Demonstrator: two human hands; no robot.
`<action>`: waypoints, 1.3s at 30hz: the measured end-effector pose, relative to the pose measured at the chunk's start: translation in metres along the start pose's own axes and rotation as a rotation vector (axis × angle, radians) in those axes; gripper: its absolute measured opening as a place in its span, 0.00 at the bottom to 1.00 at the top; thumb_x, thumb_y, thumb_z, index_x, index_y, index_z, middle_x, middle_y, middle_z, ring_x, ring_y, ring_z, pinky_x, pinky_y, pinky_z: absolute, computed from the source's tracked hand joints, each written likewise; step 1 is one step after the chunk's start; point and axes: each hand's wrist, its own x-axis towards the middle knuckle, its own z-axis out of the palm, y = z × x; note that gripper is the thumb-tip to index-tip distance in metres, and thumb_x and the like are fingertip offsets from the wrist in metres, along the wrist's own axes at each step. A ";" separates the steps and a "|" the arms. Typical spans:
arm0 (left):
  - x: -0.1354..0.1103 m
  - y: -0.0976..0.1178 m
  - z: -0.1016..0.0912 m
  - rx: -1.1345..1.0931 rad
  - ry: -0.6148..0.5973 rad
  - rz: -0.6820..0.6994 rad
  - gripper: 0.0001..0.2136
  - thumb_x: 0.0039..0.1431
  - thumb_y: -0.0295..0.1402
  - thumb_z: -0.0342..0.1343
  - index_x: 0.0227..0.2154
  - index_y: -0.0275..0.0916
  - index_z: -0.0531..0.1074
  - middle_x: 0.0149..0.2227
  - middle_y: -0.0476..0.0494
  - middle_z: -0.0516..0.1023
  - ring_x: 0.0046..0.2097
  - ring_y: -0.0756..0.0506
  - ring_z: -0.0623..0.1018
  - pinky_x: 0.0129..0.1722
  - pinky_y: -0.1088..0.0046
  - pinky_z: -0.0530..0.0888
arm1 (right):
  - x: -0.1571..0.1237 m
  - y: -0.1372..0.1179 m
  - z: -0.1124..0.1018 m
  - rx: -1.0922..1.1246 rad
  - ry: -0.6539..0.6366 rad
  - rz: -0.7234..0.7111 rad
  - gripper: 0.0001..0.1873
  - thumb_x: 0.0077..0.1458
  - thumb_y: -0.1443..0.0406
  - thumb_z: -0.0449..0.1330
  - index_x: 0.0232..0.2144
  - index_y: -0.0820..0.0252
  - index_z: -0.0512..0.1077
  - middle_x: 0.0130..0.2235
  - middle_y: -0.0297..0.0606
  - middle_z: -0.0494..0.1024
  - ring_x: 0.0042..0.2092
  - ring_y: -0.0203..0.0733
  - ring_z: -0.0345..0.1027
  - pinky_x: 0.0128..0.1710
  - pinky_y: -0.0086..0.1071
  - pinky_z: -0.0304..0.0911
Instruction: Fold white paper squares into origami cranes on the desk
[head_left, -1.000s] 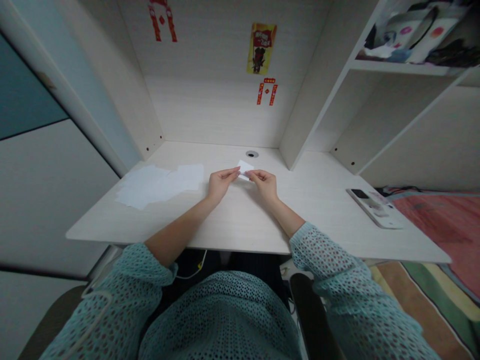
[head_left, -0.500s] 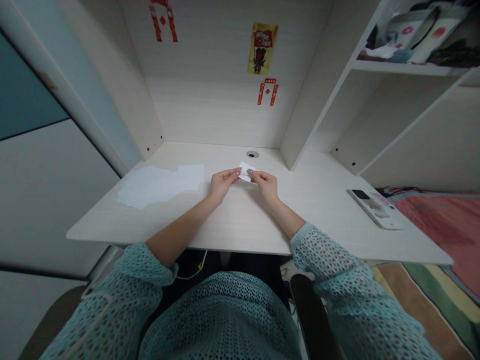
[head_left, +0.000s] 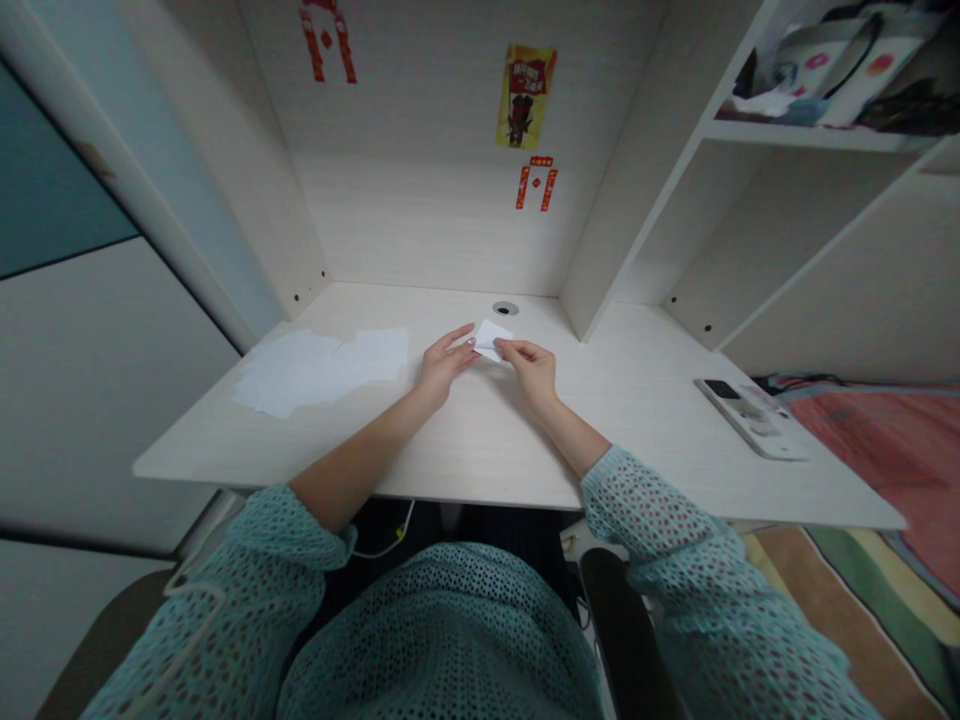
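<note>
A small piece of folded white paper (head_left: 491, 332) is held just above the desk, between my two hands. My right hand (head_left: 531, 368) pinches its right side with thumb and forefinger. At its left edge is my left hand (head_left: 445, 365), thumb above and the lower fingers beneath, gripping the paper's corner. The left forefinger is raised apart from the thumb. A fold line runs across the lower part of the paper. The fingertips hide its left and right edges.
Overlapping white paper sheets (head_left: 300, 370) lie on the left of the white desk (head_left: 465, 450). A phone (head_left: 750, 420) lies near the right edge. Behind my hands is a round cable hole (head_left: 505, 309). An upright panel (head_left: 637, 180) stands at the back right.
My left forefinger has lifted away from the paper and points up and forward. The paper has tilted slightly, and more of its surface shows. My right hand holds nearly the same place.
</note>
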 end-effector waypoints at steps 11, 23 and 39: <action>-0.001 -0.004 -0.001 0.096 -0.056 -0.099 0.15 0.45 0.38 0.64 0.36 0.36 0.76 0.39 0.39 0.79 0.43 0.45 0.77 0.51 0.65 0.68 | 0.000 0.002 -0.002 0.006 -0.024 -0.041 0.13 0.41 0.57 0.65 0.28 0.59 0.78 0.32 0.39 0.80 0.35 0.41 0.73 0.40 0.36 0.67; -0.005 0.001 0.003 -0.005 -0.045 -0.107 0.10 0.45 0.36 0.64 0.31 0.38 0.77 0.40 0.41 0.79 0.45 0.45 0.76 0.50 0.67 0.67 | 0.000 -0.002 -0.002 -0.013 -0.059 -0.044 0.12 0.41 0.56 0.66 0.27 0.58 0.78 0.33 0.39 0.80 0.36 0.42 0.73 0.42 0.38 0.67; -0.004 0.000 0.002 0.024 0.003 -0.093 0.14 0.43 0.40 0.65 0.30 0.36 0.77 0.36 0.41 0.79 0.42 0.45 0.77 0.49 0.67 0.69 | 0.000 -0.004 -0.001 0.009 -0.069 -0.001 0.13 0.39 0.56 0.66 0.27 0.59 0.78 0.32 0.38 0.80 0.34 0.40 0.71 0.40 0.36 0.66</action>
